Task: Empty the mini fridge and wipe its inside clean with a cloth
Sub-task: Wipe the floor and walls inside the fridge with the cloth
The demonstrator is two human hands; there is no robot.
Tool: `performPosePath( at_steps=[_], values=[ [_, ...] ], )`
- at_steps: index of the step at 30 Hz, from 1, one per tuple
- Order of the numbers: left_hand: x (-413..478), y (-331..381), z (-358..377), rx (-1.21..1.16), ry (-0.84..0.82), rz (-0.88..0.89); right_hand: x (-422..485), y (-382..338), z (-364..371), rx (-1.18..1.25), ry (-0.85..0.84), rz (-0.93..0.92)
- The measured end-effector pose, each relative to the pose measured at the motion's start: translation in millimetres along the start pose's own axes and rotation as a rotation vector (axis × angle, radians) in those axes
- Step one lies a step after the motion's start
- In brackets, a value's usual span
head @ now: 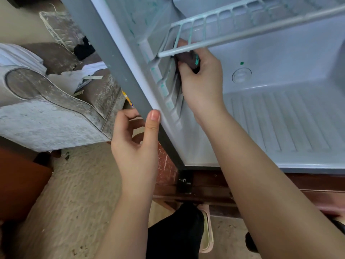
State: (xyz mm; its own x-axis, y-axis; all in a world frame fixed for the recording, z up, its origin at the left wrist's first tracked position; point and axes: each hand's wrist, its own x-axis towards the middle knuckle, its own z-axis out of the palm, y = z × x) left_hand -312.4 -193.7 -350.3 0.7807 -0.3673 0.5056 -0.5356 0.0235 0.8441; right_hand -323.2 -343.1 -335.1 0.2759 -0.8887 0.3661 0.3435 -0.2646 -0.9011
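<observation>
Fridge [280, 75] stands on a low wooden table [205, 187], open toward me. No goods are visible in the part of the compartment I can see; a wire shelf [224, 21] is in place above.

My left hand [136, 146] grips the fridge's left front edge, thumb on the near face, the rest curled round behind. My right hand [201, 81] is inside, its fingers [186, 67] bunched round a dark cloth [188, 59]. It presses the cloth against the rails [162, 86] on the left wall, just under the shelf's near corner. Green marks show on rails and wall.

Assessment: the cloth is soft and light and should fold into the grooves; best held as a wad, fingertips behind it. The rails look like thin plastic, so moderate pressure only. The shelf is stiff wire, probably loose on its rails; take it by the front bar.
</observation>
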Motion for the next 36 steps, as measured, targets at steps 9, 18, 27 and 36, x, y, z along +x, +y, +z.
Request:
performPosePath(
  at_steps=[9, 18, 27, 36],
  values=[
    [-1, 2, 0, -0.012, 0.020, -0.023, -47, -19, -20, 0.083, -0.117, -0.101],
    [-6, 6, -2, -0.036, 0.005, -0.056, -72, -34, -39, 0.089, -0.274, -0.128],
    [-8, 9, -14, -0.035, 0.056, -0.153, -68, -73, -85, -0.080, -0.523, -0.096],
    [-40, 36, -3, -0.042, -0.591, -0.063, -87, -88, -137, -0.042, -0.474, 0.035]
  ],
)
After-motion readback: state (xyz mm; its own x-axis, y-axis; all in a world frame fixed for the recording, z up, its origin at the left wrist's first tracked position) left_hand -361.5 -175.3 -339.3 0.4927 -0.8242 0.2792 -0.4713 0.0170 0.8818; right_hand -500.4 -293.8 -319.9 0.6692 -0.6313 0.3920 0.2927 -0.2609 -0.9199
